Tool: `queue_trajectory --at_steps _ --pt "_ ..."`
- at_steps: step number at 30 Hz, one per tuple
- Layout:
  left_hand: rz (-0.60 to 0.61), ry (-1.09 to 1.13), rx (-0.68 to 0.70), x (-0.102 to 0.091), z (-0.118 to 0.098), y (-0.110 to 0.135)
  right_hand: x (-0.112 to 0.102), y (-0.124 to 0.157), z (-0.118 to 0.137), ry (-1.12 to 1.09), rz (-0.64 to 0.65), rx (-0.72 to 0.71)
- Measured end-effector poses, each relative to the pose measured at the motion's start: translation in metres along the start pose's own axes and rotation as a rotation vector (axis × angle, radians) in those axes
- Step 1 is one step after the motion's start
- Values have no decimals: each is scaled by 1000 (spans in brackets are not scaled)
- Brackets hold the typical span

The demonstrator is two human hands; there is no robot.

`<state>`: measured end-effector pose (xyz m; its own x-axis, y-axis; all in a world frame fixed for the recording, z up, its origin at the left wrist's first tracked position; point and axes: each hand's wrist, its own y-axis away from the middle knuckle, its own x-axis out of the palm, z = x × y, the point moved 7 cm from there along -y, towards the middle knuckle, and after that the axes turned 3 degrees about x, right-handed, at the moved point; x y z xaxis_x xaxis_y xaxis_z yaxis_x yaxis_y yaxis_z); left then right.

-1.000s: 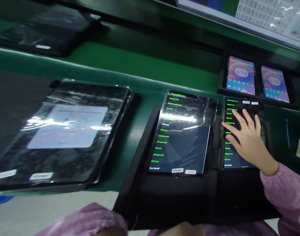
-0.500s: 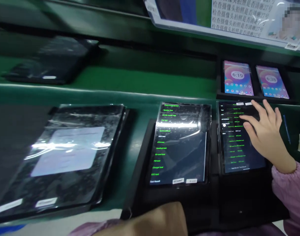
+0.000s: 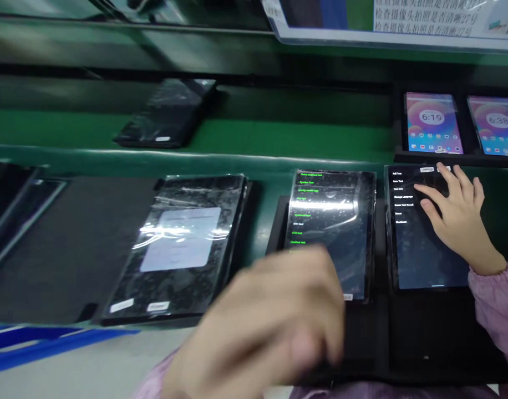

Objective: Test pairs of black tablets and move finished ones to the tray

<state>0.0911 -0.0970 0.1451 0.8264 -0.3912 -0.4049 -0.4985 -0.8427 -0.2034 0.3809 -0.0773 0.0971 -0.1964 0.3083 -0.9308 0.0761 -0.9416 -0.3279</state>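
Note:
My right hand (image 3: pixel 462 216) is over the right tablet (image 3: pixel 428 255), fingers spread, with the index fingertip at its dark screen. That screen lists a few lines of white text at its upper left. In the lower middle, my left hand (image 3: pixel 270 321) is smeared by motion in front of the middle tablet (image 3: pixel 333 233); its fingers look bent, but whether they hold anything does not show. Green and white test lines run down the middle tablet, whose lower left is hidden by the hand. A film-wrapped tablet (image 3: pixel 125 288) with a pale box on its screen lies at left.
Two small tablets with lit home screens, one left (image 3: pixel 432 124) and one right (image 3: pixel 495 127), stand at the back right. On the green shelf lies a dark wrapped device (image 3: pixel 166 116). A dark mat (image 3: pixel 62 249) covers the left, and a printed sheet (image 3: pixel 428 22) hangs above.
The view has shifted left. My left hand has risen from the bottom edge to before the middle tablet. The right tablet's screen went from overlapping lists to a short white menu.

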Motion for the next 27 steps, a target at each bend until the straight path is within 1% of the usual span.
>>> queue_trajectory --at_steps 1,2,3,4,5,7,9,10,11,15,17,19,21,24,27 --pt "-131 -52 1 -13 7 -11 0 0 -2 -6 -8 13" --pt "-333 -129 -19 -31 18 -18 -1 0 -4 -15 -24 31" --pt "-457 -192 -108 -44 36 -22 -3 1 -7 -28 -44 50" --pt "-497 -209 -196 -52 56 -25 -5 2 -9 -43 -69 69" --pt "-463 -206 -281 -54 78 -27 -7 2 -12 -60 -93 86" --pt "-316 -132 -416 -52 114 -24 -9 4 -17 -95 -132 108" --pt "-209 -47 -474 -49 133 -15 -10 6 -22 -125 -163 125" --pt "-197 -8 -482 -49 137 -11 -9 6 -25 -140 -171 132" --pt "-209 25 -485 -50 140 -9 -7 7 -27 -155 -174 138" --pt "-385 106 -475 -57 151 -8 -5 8 -33 -197 -212 160" --pt "-440 81 -430 -58 156 -13 -5 8 -35 -207 -205 177" --pt "-463 25 -381 -57 159 -17 -4 8 -36 -216 -174 199" --pt "-482 -40 -367 -57 159 -19 -5 8 -35 -212 -166 216" --pt "-497 -78 -412 -55 158 -22 -5 8 -35 -203 -158 234" --pt "-520 16 -477 -54 161 -27 -1 8 -49 -217 -158 295"
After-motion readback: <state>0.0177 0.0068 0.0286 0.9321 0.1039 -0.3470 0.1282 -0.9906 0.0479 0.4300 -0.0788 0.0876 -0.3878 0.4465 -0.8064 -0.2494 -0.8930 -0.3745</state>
